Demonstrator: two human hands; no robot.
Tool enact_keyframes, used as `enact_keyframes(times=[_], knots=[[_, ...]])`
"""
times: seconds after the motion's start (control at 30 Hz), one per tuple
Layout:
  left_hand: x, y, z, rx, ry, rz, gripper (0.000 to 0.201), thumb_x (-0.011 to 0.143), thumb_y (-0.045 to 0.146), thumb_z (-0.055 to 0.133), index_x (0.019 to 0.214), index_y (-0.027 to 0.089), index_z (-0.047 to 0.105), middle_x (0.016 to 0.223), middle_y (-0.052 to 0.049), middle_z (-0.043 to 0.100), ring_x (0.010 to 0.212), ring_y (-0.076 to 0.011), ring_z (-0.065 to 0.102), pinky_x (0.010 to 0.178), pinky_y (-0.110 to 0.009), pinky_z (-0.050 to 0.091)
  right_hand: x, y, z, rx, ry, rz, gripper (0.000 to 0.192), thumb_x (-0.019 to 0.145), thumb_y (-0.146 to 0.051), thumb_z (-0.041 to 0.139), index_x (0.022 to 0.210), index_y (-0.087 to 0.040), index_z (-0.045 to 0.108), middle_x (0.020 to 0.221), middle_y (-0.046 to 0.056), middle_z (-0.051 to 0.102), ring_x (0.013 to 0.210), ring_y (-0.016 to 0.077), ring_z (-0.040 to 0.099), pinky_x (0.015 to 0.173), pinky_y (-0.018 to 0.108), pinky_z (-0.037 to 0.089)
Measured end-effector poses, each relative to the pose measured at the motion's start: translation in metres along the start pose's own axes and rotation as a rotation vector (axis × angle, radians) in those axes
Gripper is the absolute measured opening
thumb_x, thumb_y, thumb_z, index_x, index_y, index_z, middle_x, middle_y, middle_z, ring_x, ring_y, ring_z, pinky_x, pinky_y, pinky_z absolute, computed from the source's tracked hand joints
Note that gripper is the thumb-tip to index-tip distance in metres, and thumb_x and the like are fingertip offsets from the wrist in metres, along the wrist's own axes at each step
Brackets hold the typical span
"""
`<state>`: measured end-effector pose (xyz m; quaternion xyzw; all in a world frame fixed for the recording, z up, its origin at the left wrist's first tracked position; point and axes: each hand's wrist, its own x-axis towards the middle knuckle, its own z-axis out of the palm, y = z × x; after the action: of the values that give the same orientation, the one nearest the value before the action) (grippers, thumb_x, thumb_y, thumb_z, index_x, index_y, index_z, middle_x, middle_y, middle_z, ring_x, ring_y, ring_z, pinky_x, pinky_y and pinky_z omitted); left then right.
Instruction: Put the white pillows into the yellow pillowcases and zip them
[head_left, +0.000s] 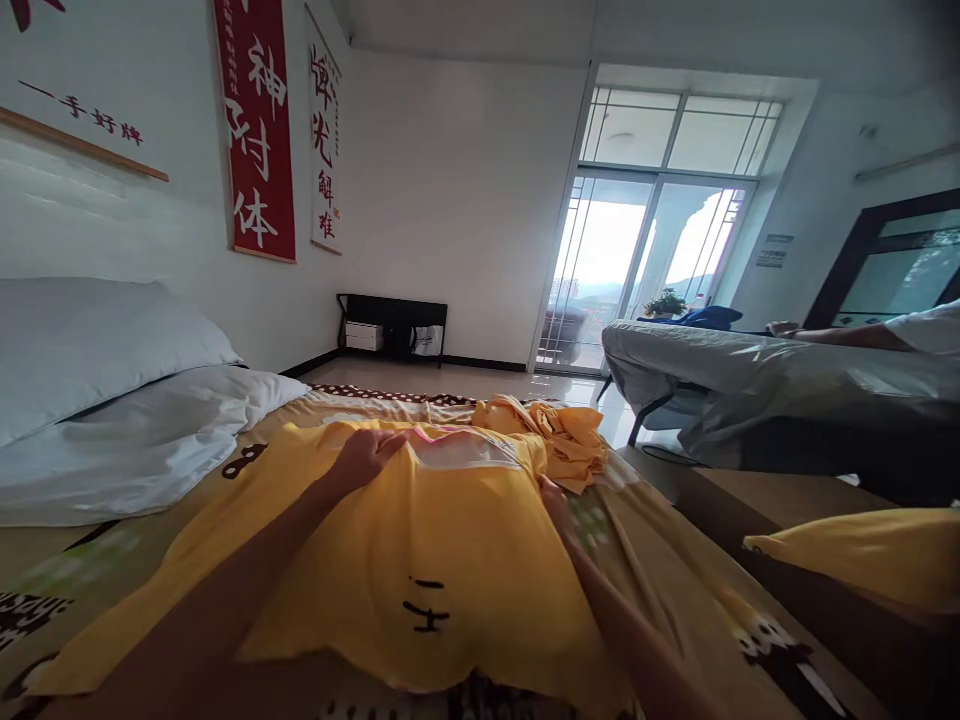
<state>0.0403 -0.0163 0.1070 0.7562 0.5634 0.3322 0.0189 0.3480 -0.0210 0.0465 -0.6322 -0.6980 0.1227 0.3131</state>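
Note:
A yellow T-shirt [450, 530] lies spread over the bed, its black "Hi" print showing sideways-on near my side. White and pink material shows along its far edge. My left hand [366, 458] is closed on the shirt's far edge, left of the white part. At the right edge of the shirt, my right hand [553, 498] is closed on the cloth, with its fingertips partly hidden. Just beyond my right hand sits a crumpled orange-yellow cloth [574, 440].
White pillows [112, 350] lie at the left on the patterned bedsheet [645, 560]. To the right stand an open cardboard box [795, 490] with yellow fabric [862, 545] and a plastic-covered table [697, 350]. Another person's arm [840, 336] rests there. A low black shelf [394, 310] stands by the wall.

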Motion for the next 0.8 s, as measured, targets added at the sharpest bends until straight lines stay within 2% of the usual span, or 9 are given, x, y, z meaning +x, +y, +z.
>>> enact_keyframes(times=[0.1, 0.17, 0.27, 0.4, 0.47, 0.57, 0.63, 0.7, 0.8], knots=[[0.007, 0.021, 0.004, -0.101, 0.072, 0.059, 0.047, 0.090, 0.054, 0.026, 0.059, 0.020, 0.033, 0.054, 0.003, 0.036, 0.055, -0.0116, 0.041, 0.056, -0.025, 0.028, 0.008, -0.013, 0.015, -0.211, -0.071, -0.006, 0.030, 0.083, -0.021, 0.049, 0.109, -0.013, 0.061, 0.094, 0.016, 0.072, 0.084, 0.0249, 0.068, 0.067, 0.028, 0.046], [-0.002, 0.020, 0.012, -0.062, 0.005, 0.060, 0.047, 0.090, 0.053, 0.030, 0.057, 0.019, 0.035, 0.052, 0.002, 0.038, 0.054, -0.0118, 0.041, 0.055, -0.025, 0.026, 0.009, -0.004, 0.021, -0.288, -0.110, -0.002, 0.029, 0.082, -0.016, 0.048, 0.108, -0.014, 0.062, 0.093, 0.017, 0.072, 0.086, 0.0254, 0.069, 0.069, 0.029, 0.045], [-0.025, -0.008, 0.012, 0.110, -0.189, -0.017, 0.050, 0.090, 0.054, 0.032, 0.058, 0.018, 0.046, 0.054, 0.000, 0.049, 0.055, -0.0138, 0.046, 0.054, -0.026, 0.025, 0.013, 0.027, 0.015, -0.375, -0.138, 0.063, 0.025, 0.087, -0.021, 0.044, 0.095, -0.013, 0.067, 0.090, 0.018, 0.071, 0.085, 0.0272, 0.069, 0.069, 0.031, 0.046], [-0.035, -0.065, -0.024, 0.133, -0.226, -0.009, 0.052, 0.088, 0.059, 0.033, 0.058, 0.018, 0.046, 0.058, 0.000, 0.052, 0.056, -0.0143, 0.047, 0.054, -0.026, 0.028, 0.032, 0.052, -0.014, -0.434, -0.061, 0.132, 0.033, 0.088, -0.028, 0.043, 0.083, -0.007, 0.068, 0.092, 0.026, 0.068, 0.087, 0.0332, 0.067, 0.072, 0.040, 0.047], [-0.030, -0.090, -0.043, 0.173, -0.203, 0.028, 0.051, 0.087, 0.058, 0.036, 0.058, 0.018, 0.048, 0.057, 0.001, 0.053, 0.057, -0.0147, 0.047, 0.057, -0.026, 0.030, 0.043, 0.040, -0.027, -0.408, 0.008, 0.066, 0.035, 0.091, -0.031, 0.039, 0.092, -0.011, 0.067, 0.103, 0.021, 0.066, 0.095, 0.0278, 0.064, 0.080, 0.037, 0.046], [-0.024, -0.115, -0.055, 0.287, -0.145, 0.009, 0.048, 0.087, 0.053, 0.036, 0.062, 0.018, 0.058, 0.063, -0.002, 0.061, 0.069, -0.0185, 0.056, 0.075, -0.031, 0.035, 0.047, 0.004, -0.031, -0.210, 0.021, -0.323, 0.031, 0.091, -0.039, 0.044, 0.107, -0.022, 0.063, 0.113, 0.008, 0.064, 0.105, 0.0181, 0.058, 0.090, 0.029, 0.041], [-0.026, -0.125, -0.053, 0.349, -0.115, -0.008, 0.047, 0.089, 0.050, 0.035, 0.069, 0.018, 0.063, 0.074, -0.004, 0.068, 0.080, -0.0215, 0.060, 0.086, -0.037, 0.032, 0.043, -0.019, -0.022, -0.064, -0.062, -0.540, 0.029, 0.085, -0.042, 0.053, 0.103, -0.022, 0.063, 0.104, 0.005, 0.065, 0.099, 0.0172, 0.058, 0.089, 0.029, 0.041], [-0.030, -0.127, -0.051, 0.390, -0.102, 0.022, 0.047, 0.090, 0.048, 0.032, 0.074, 0.018, 0.065, 0.082, -0.006, 0.071, 0.084, -0.0227, 0.061, 0.089, -0.040, 0.031, 0.038, -0.032, -0.011, 0.017, -0.168, -0.536, 0.029, 0.080, -0.046, 0.056, 0.089, -0.020, 0.063, 0.087, 0.002, 0.064, 0.084, 0.0164, 0.057, 0.078, 0.028, 0.043], [-0.033, -0.118, -0.061, 0.448, -0.091, 0.122, 0.048, 0.091, 0.044, 0.031, 0.074, 0.017, 0.066, 0.080, -0.008, 0.072, 0.078, -0.0213, 0.062, 0.087, -0.039, 0.033, 0.033, -0.037, -0.008, 0.122, -0.358, -0.395, 0.041, 0.083, -0.056, 0.045, 0.073, -0.019, 0.056, 0.066, -0.002, 0.054, 0.063, 0.0126, 0.050, 0.057, 0.023, 0.038]])
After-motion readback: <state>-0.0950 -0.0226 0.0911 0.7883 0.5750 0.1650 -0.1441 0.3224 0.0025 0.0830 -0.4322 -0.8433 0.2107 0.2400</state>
